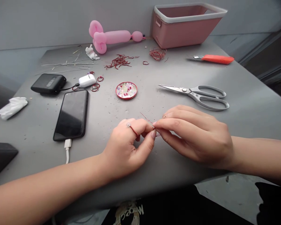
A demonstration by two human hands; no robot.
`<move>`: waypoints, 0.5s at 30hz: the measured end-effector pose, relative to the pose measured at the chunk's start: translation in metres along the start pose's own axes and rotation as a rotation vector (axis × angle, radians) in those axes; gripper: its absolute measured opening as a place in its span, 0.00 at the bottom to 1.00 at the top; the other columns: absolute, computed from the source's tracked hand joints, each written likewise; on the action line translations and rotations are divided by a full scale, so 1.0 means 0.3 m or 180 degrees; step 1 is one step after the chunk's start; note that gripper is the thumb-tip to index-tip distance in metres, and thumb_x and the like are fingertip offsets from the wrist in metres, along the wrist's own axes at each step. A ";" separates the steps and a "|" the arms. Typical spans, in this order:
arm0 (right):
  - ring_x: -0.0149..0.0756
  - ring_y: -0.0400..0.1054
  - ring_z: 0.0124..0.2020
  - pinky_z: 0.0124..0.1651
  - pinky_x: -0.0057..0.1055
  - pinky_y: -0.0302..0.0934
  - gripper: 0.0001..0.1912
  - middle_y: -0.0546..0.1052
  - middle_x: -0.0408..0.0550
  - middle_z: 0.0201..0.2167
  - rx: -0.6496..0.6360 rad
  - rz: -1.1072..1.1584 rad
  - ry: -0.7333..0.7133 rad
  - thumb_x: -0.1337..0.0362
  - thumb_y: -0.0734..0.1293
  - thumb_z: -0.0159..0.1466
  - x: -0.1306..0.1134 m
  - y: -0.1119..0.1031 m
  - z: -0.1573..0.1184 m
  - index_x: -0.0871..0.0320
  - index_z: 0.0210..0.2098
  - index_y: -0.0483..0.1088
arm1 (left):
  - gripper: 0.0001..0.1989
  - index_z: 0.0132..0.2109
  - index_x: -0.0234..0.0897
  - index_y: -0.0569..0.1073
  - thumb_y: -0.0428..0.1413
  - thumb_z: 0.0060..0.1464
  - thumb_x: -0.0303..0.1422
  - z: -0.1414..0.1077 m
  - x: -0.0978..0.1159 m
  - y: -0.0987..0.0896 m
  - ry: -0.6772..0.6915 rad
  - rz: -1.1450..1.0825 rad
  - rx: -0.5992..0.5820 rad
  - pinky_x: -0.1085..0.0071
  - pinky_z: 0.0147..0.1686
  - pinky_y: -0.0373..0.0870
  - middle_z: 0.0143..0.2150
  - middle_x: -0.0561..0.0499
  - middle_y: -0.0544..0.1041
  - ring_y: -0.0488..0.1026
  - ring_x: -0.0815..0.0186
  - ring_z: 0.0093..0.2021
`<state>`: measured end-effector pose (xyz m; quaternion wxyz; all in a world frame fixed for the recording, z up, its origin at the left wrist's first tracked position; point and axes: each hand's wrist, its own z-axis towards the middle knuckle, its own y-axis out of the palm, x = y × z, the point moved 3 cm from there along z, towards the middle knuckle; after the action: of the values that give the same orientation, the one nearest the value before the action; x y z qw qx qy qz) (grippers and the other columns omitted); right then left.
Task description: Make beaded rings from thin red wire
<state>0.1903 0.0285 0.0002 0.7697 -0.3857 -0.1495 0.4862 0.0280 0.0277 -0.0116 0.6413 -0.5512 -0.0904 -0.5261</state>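
"So, which step are you on?"

"Shaping the thin red wire (146,119), I'd judge. My left hand (128,147), a red ring (134,130) on its index finger, pinches the wire between thumb and forefinger; my right hand (196,137) grips it just beside, fingertips together. So it sits between my two hands, above the near part of the table (103,109)."

"And what does the next move call for?"

"A steady left pinch, I think, and a gentle right one."

"How many of each, left to right?"

"One phone (72,114), one white case (87,80), one pink balloon (118,37), one heap of red scraps (120,61) past counting, one dish (126,98) of beads (126,90), too many to number. Then one pink bin (178,34), one pair of scissors (194,92), one orange knife (217,58)."
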 end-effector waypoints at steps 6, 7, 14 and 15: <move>0.36 0.66 0.38 0.41 0.35 0.65 0.08 0.72 0.50 0.34 -0.0414 0.0418 0.0721 0.76 0.60 0.65 0.016 0.017 -0.006 0.58 0.36 0.68 | 0.08 0.32 0.36 0.67 0.50 0.61 0.27 -0.014 -0.004 0.015 0.0281 0.0632 -0.0008 0.70 0.28 0.62 0.25 0.54 0.73 0.67 0.69 0.25; 0.37 0.66 0.39 0.42 0.35 0.64 0.08 0.72 0.50 0.35 -0.0539 0.0605 0.0974 0.74 0.60 0.65 0.026 0.017 -0.003 0.58 0.35 0.68 | 0.07 0.32 0.36 0.67 0.50 0.61 0.27 -0.015 -0.005 0.018 0.0315 0.0712 -0.0005 0.70 0.28 0.62 0.25 0.53 0.73 0.67 0.68 0.25; 0.34 0.65 0.36 0.40 0.33 0.62 0.13 0.71 0.45 0.32 -0.1908 0.3048 0.2647 0.55 0.62 0.67 0.071 0.026 0.006 0.58 0.33 0.67 | 0.07 0.34 0.38 0.66 0.48 0.61 0.25 -0.015 0.003 0.021 0.0517 0.0848 0.0123 0.69 0.29 0.62 0.25 0.54 0.74 0.68 0.67 0.26; 0.34 0.66 0.37 0.41 0.32 0.62 0.12 0.72 0.45 0.33 -0.1889 0.3245 0.2695 0.55 0.63 0.66 0.075 0.025 0.006 0.58 0.33 0.68 | 0.07 0.34 0.38 0.66 0.48 0.61 0.25 -0.014 0.005 0.020 0.0524 0.0820 0.0154 0.69 0.29 0.62 0.25 0.54 0.74 0.68 0.68 0.26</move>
<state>0.1954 0.0504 -0.0074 0.3022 -0.7552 0.2340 0.5325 0.0313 0.0225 -0.0158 0.7218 -0.4976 0.0212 -0.4805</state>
